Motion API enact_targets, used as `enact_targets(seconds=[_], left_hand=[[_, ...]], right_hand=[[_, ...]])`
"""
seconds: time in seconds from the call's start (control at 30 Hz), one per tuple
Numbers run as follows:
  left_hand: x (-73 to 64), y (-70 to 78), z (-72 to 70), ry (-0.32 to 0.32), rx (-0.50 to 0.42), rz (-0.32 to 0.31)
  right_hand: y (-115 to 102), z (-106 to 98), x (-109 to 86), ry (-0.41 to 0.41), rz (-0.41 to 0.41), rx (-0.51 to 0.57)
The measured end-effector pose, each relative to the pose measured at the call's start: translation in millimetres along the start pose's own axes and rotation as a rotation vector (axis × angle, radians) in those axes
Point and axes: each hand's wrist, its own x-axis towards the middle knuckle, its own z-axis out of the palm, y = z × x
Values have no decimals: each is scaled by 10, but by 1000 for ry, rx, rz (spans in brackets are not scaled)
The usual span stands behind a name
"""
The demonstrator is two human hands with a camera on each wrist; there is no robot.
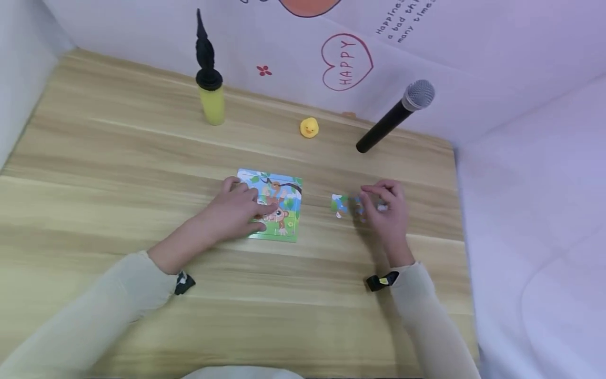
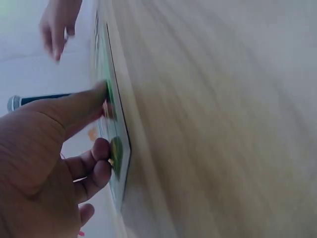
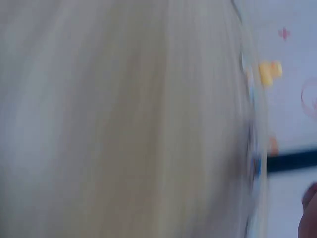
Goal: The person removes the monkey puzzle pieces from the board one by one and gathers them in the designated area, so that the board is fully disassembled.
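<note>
A picture puzzle board (image 1: pixel 293 221) with a monkey on a branch lies flat on the table. My left hand (image 1: pixel 236 210) rests on its left part, one finger reaching onto the monkey; in the left wrist view, the left hand (image 2: pixel 54 139) touches the board (image 2: pixel 119 168) with its fingertips. To the right of the board lie loose puzzle pieces, one with green and blue (image 1: pixel 339 204) and a darker one (image 1: pixel 361 209). My right hand (image 1: pixel 389 213) hovers over these, thumb and forefinger tips close together, with no piece visible between them.
A yellow pump (image 1: pixel 213 105) with a black top stands at the back left. A yellow toy duck (image 1: pixel 309 128) and a black microphone (image 1: pixel 388 123) are near the back wall. White walls (image 1: pixel 530 200) border the wooden table (image 1: pixel 284 305).
</note>
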Motion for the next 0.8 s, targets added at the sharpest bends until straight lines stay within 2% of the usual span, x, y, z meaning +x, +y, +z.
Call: enact_targets(seconds=[0.13,0.23,0.4,0.47,0.57,0.8], left_hand=[[28,138,22,45,59,57],[19,220,52,65,55,67],[-54,258,126,91,-1,-22],[-87,257,157,101,-20,-59],[-127,254,190,102,-24,-91],[-204,193,177,74,-7,-141]], right_hand=[[-285,266,146,-149,-116,145],[-387,483,266,-295,-182,192],[-475,869,444,-614,-221,236],[-513,1003,495,-702,-232,222],[-568,1163,549,-751,-252,196],[-685,1424,598,-775,-289,225]])
